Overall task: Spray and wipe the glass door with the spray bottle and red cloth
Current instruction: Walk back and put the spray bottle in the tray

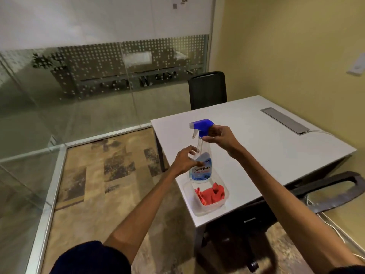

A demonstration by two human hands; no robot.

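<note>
A clear spray bottle (201, 155) with a blue trigger head and a blue label stands upright on the white table (276, 143), near its front left corner. My right hand (221, 138) pinches the bottle's neck just under the blue head. My left hand (185, 161) curls round the bottle's body at the label, from the left. A crumpled red cloth (210, 193) lies in a clear plastic tub (197, 208) right in front of the bottle. The glass door and wall (79, 91) fill the left and back of the view.
A black chair (207, 89) stands behind the table's far side, and another dark chair's armrest (335, 190) juts out at the right. A grey cable hatch (284, 120) sits in the tabletop. Patterned carpet (110, 175) lies between the table and the glass.
</note>
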